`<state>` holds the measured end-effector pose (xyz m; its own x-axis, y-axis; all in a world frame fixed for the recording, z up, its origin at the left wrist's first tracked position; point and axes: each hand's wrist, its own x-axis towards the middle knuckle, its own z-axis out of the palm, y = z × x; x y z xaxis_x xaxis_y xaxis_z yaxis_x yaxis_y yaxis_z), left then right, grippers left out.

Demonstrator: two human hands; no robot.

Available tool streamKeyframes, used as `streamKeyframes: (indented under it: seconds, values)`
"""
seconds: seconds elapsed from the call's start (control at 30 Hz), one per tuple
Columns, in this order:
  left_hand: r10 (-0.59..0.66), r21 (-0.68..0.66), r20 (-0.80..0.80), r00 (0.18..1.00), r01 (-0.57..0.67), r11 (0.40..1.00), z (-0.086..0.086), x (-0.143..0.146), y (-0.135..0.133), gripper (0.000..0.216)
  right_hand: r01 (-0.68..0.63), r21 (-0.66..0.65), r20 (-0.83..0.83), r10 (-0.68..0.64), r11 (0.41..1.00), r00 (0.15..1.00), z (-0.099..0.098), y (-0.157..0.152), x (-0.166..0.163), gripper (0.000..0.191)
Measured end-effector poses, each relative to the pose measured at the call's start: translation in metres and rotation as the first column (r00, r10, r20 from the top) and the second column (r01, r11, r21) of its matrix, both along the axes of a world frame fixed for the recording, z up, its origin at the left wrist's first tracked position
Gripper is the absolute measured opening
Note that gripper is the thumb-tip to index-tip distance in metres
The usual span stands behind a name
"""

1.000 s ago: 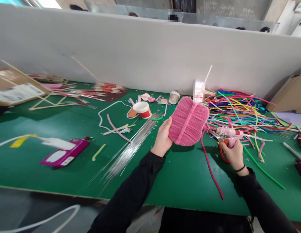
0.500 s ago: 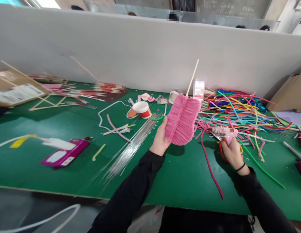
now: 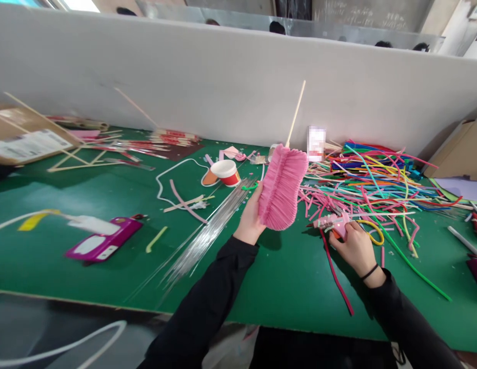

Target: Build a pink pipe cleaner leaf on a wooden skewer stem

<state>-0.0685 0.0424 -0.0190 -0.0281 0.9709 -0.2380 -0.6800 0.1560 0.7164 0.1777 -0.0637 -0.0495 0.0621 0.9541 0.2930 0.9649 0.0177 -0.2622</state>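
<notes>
My left hand (image 3: 251, 218) is closed on the lower left edge of a pink fuzzy panel (image 3: 282, 189), made of rows of pipe cleaners with a raised middle rib. It is held upright above the table, and a thin wooden stick (image 3: 297, 113) juts up behind its top. My right hand (image 3: 356, 251) grips a pink hot glue gun (image 3: 334, 223) by its handle, nozzle pointing left toward the panel but apart from it. Yellow-handled scissors (image 3: 375, 233) lie beside this hand, partly hidden. A dark red pipe cleaner (image 3: 338, 282) lies below the gun.
Many coloured pipe cleaners (image 3: 377, 174) are heaped at the back right. Clear thin rods (image 3: 207, 236) lie left of my left arm, near a paper cup (image 3: 229, 174). A purple power strip (image 3: 103, 241) with a white plug is farther left. A grey partition (image 3: 223, 87) rises behind.
The glue gun has moved left and slightly down in my right hand, uncovering more of the scissors. The pink panel has shifted slightly left and turned a little.
</notes>
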Motion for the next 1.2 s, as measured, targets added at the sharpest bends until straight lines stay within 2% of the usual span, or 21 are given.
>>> streamKeyframes:
  seconds: [0.2,0.33,0.43,0.5,0.53,0.57,0.6,0.63,0.67,0.7,0.73,0.77,0.83,0.93,1.0,1.07,1.13,1.2]
  values:
    - [0.017,-0.032,0.023,1.000,-0.016,0.999,0.005,0.000,-0.002,0.022,0.020,0.002,0.210,-0.020,1.000,0.978,-0.002,0.000,-0.016,0.038]
    - [0.039,0.054,-0.012,0.999,-0.038,0.998,0.005,-0.002,-0.001,0.017,0.076,-0.043,0.230,-0.064,0.996,0.971,0.002,-0.001,-0.017,0.053]
    - [0.013,0.144,-0.041,0.999,-0.007,0.990,0.005,-0.001,-0.004,0.024,0.028,-0.052,0.051,-0.025,0.998,0.998,0.015,0.002,0.000,0.048]
    - [-0.005,0.192,-0.071,0.997,0.019,0.981,0.006,0.002,-0.008,0.033,0.005,-0.011,-0.225,-0.007,1.000,0.974,0.024,0.004,0.011,0.058]
    - [-0.001,0.218,-0.095,0.995,0.022,0.976,0.007,0.004,-0.010,0.036,-0.020,-0.026,-0.417,0.007,0.999,0.909,0.029,0.004,0.015,0.063]
    - [0.011,0.245,-0.119,0.993,0.019,0.969,0.009,0.006,-0.012,0.039,-0.079,-0.085,-0.618,0.010,0.993,0.786,0.032,0.004,0.017,0.069]
    - [0.030,0.268,-0.140,0.990,0.009,0.963,0.010,0.008,-0.015,0.040,-0.185,-0.168,-0.788,-0.019,0.968,0.616,0.035,0.003,0.017,0.074]
    - [0.050,0.286,-0.155,0.987,-0.004,0.958,0.012,0.009,-0.017,0.041,-0.330,-0.246,-0.901,-0.089,0.911,0.426,0.037,0.002,0.015,0.079]
    - [0.069,0.300,-0.166,0.984,-0.016,0.954,0.014,0.011,-0.018,0.041,-0.480,-0.291,-0.949,-0.186,0.828,0.255,0.038,0.001,0.012,0.083]
    - [0.087,0.312,-0.172,0.981,-0.030,0.950,0.015,0.012,-0.020,0.041,-0.603,-0.299,-0.951,-0.281,0.740,0.127,0.038,0.000,0.009,0.086]
    - [0.102,0.321,-0.178,0.979,-0.040,0.946,0.017,0.013,-0.021,0.041,-0.684,-0.282,-0.935,-0.353,0.673,0.038,0.037,-0.001,0.005,0.086]
    - [0.115,0.329,-0.187,0.976,-0.048,0.943,0.018,0.014,-0.023,0.041,-0.727,-0.251,-0.917,-0.398,0.639,-0.034,0.037,-0.002,0.003,0.085]
    - [0.126,0.346,-0.214,0.969,-0.045,0.937,0.019,0.014,-0.026,0.039,-0.737,-0.185,-0.885,-0.436,0.650,-0.163,0.035,-0.001,0.000,0.079]
    - [0.078,0.387,-0.307,0.949,0.050,0.921,0.019,0.014,-0.033,0.032,-0.692,-0.151,-0.828,-0.472,0.706,-0.301,0.035,0.002,0.005,0.066]
    - [-0.001,0.434,-0.390,0.921,0.185,0.882,0.021,0.013,-0.040,0.026,-0.675,-0.171,-0.792,-0.508,0.718,-0.339,0.035,0.005,0.010,0.057]
    - [-0.067,0.490,-0.459,0.886,0.315,0.813,0.024,0.014,-0.046,0.022,-0.654,-0.206,-0.774,-0.530,0.728,-0.347,0.033,0.007,0.015,0.045]
    - [-0.071,0.511,-0.476,0.876,0.342,0.789,0.028,0.017,-0.049,0.020,-0.582,-0.224,-0.797,-0.491,0.781,-0.352,0.028,0.008,0.019,0.029]
    - [-0.040,0.489,-0.430,0.902,0.270,0.829,0.031,0.020,-0.049,0.030,-0.494,-0.211,-0.850,-0.408,0.844,-0.333,0.024,0.009,0.020,0.019]
